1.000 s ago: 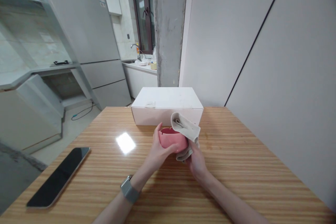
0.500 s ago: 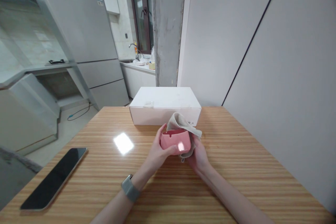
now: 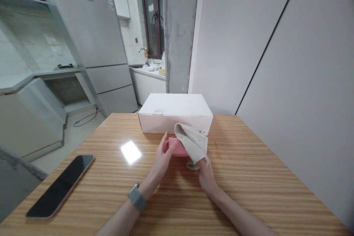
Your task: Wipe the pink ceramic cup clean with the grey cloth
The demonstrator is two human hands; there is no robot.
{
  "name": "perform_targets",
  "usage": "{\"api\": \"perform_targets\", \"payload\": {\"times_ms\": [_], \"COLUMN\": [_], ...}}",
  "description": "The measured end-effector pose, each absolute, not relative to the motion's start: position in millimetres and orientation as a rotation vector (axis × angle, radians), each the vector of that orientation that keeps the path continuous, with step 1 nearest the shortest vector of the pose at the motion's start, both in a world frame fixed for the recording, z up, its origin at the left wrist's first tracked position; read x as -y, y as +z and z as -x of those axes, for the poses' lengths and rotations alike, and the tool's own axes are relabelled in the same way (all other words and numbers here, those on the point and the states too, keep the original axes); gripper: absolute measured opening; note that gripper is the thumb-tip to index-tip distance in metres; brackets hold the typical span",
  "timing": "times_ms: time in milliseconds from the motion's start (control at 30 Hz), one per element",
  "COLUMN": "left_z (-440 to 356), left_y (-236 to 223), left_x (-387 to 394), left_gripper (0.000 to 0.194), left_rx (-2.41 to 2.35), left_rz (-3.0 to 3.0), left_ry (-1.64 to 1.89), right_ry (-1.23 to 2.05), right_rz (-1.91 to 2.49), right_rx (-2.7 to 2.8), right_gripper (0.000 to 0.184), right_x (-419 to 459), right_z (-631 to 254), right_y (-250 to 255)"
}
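Observation:
My left hand (image 3: 163, 155) grips the left end of a small pink open-topped container (image 3: 179, 150), thumb on its near side. A greyish-beige cloth (image 3: 193, 143) drapes over the container's right part and hides it. In my right hand (image 3: 206, 175) the lower part of the cloth is bunched, with the fingers partly covered by it. Both hands are just above the wooden table (image 3: 249, 177), in front of a white box (image 3: 175, 123). A watch with a grey band (image 3: 137, 198) is on my left wrist.
A dark-screened phone (image 3: 62, 188) lies at the table's left. The white box stands near the far edge. Beyond are a refrigerator (image 3: 91, 25), a sink counter (image 3: 148, 77) and a concrete pillar (image 3: 179, 33). A pale wall (image 3: 290, 92) runs along the right.
My right hand has brought the cloth over the front of the container, covering its right part. My left hand keeps its hold on the left end. The view has shifted slightly.

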State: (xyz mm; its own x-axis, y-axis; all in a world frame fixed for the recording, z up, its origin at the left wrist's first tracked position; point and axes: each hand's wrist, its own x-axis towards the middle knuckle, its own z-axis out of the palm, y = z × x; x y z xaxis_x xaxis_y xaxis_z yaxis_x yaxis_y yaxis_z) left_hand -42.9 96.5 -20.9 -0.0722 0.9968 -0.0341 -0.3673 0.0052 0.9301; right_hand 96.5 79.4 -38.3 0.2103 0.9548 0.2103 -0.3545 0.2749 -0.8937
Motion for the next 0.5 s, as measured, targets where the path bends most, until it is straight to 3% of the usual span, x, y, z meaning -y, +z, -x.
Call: {"api": "perform_targets", "payload": {"times_ms": [133, 333, 500], "left_z": [43, 44, 42], "left_y": [-19, -24, -26], "left_x": [-96, -96, -92], "left_gripper": [0.060, 0.056, 0.062], "left_rx": [-0.973, -0.776, -0.579], "left_rz": [-0.923, -0.846, -0.778], "left_ry": [1.483, 1.364, 1.166], "right_ry": [1.101, 1.450, 1.300], "right_rz": [0.803, 0.672, 0.716], "right_rx": [0.676, 0.535, 0.669], "right_gripper": [0.028, 0.036, 0.029], "right_x": [-96, -96, -94], "right_z": [-107, -103, -100], "right_y": [-34, -26, -21]}}
